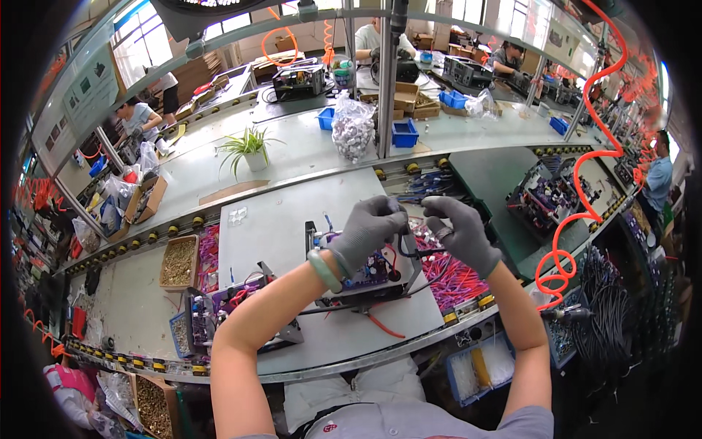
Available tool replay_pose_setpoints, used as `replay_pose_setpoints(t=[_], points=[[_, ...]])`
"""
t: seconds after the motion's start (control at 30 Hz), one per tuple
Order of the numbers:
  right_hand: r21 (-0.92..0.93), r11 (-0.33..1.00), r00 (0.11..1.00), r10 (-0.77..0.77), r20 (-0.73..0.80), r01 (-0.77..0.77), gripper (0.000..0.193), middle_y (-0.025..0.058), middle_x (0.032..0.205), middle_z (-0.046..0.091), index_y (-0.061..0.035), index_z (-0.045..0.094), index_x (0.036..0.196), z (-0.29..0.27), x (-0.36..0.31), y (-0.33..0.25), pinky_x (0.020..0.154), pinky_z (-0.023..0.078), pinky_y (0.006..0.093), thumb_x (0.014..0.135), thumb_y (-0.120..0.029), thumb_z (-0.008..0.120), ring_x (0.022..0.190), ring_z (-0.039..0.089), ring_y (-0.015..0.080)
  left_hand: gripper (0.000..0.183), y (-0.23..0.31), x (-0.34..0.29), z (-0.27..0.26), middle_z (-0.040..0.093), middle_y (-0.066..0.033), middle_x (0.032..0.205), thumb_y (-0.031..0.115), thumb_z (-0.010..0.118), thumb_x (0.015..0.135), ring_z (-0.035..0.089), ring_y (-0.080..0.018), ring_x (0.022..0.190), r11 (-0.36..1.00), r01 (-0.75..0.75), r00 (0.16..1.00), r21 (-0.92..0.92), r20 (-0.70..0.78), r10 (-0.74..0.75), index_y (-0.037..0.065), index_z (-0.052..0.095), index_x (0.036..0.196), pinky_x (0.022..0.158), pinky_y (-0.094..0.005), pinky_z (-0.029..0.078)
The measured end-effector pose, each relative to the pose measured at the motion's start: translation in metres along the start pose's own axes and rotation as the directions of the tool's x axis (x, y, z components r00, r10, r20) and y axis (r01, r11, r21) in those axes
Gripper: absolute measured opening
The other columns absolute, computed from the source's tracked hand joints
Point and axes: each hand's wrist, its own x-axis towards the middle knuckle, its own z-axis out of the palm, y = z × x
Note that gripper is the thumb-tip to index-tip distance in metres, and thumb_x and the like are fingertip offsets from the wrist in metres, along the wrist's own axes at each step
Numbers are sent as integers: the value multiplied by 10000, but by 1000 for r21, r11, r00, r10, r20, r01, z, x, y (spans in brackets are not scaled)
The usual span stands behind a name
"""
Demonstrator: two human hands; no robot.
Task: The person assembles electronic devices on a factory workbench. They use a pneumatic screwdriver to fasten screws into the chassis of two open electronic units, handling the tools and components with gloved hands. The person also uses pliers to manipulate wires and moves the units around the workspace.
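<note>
My gloved left hand (371, 230) is closed, its fingertips pinching a black cable (404, 243) above an open chassis. My gloved right hand (464, 238) is just to the right, fingers curled in toward the left one; whatever lies in them is hidden. Beneath both hands stands the chassis (376, 272) with purple circuit boards and a dark frame, partly covered by my left hand and forearm. A thick black cord (431, 282) loops from its right side and along its front. In front of it a red wire (385, 326) lies on the grey board (270, 197).
Another purple-board chassis (201, 322) stands at left, one more (556, 192) on the green board at right. Pink and red wires (457, 282) fill a strip beside the board. A coiled orange hose (559, 263) hangs at right. Co-workers sit across the line.
</note>
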Motion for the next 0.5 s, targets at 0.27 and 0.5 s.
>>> replay_pose_setpoints(t=[0.27,0.5], points=[[-155,965,972,-224,-67,212,490,164,1100,643,-52,581,1261,20,19,-20,892,515,427,779,-21,663,1034,621,357,215,-12,11,7,681,-40,805,149,594,934,576,-64,671,975,-169,985,145,58,162,-28,677,1025,590,-241,488],[-330,936,993,-120,19,119,198,77,889,653,-93,669,963,20,16,2,790,504,430,770,-111,710,905,629,293,222,-18,8,4,704,-128,815,178,632,902,660,-159,745,909,-188,981,372,30,190,-33,680,950,688,-301,523]])
